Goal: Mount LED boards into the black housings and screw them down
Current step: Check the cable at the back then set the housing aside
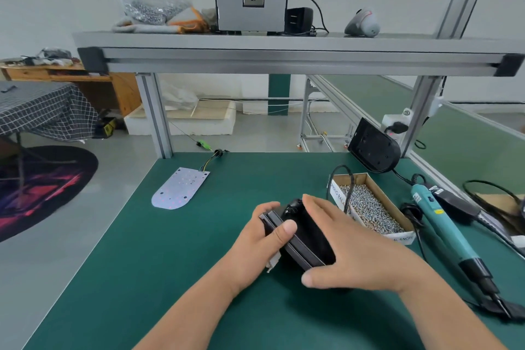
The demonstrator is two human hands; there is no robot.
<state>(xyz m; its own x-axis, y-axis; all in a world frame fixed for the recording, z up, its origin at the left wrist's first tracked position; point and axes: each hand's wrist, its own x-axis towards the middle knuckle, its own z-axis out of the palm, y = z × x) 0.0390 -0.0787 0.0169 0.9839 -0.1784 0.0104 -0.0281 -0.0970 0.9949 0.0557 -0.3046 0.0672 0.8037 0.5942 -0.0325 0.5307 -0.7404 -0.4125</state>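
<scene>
Both bare forearms reach in from the lower edge and converge. The left grip (pixel 262 239) holds the black housing (pixel 308 239) from its left side, thumb laid over the rim. The right grip (pixel 352 250) clasps it from the right, fingers together across the top, thumb at the near end.

Only the screw box carries readable print.
The cardboard box (pixel 387 202) by the worktop's (pixel 199 264) right edge reads "SPRING BALA…" on its white side and "…ALANC" in front; the electric screwdriver's (pixel 443 224) stickers are illegible.
</scene>
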